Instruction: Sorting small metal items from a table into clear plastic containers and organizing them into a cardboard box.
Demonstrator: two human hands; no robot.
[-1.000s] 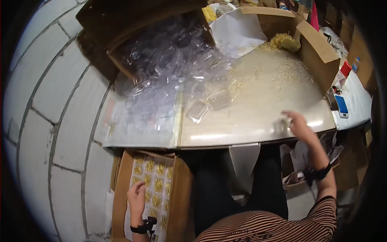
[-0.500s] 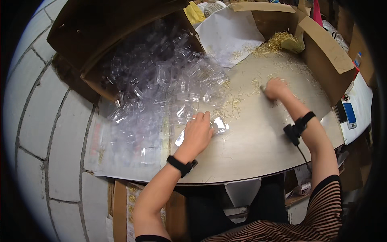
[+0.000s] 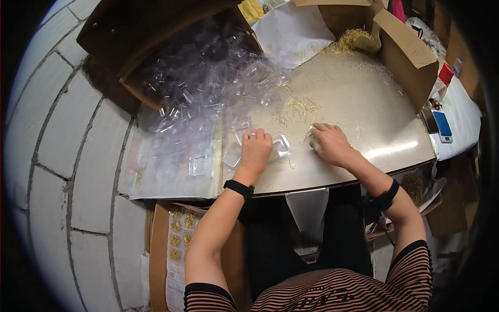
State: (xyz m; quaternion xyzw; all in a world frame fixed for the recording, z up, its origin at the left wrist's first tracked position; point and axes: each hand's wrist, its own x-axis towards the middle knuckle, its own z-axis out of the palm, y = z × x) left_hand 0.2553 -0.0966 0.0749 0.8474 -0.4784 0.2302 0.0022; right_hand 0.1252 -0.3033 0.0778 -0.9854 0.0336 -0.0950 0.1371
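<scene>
Carton (image 3: 140, 39) holds clear trays (image 3: 208, 86); left hand (image 3: 255, 150) covers others, right hand (image 3: 331, 144) curls, both grips unclear.

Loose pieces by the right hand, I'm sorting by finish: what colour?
The loose pieces are gold, clearest in the head view.

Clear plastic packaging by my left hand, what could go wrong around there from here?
The left hand is right at the clear packaging, so a bump might shift or bend it. Loose gold-coloured pieces lie scattered near the right hand and could get swept aside. The heap of clear plastic spills from the cardboard box and might slide toward the hands.
</scene>
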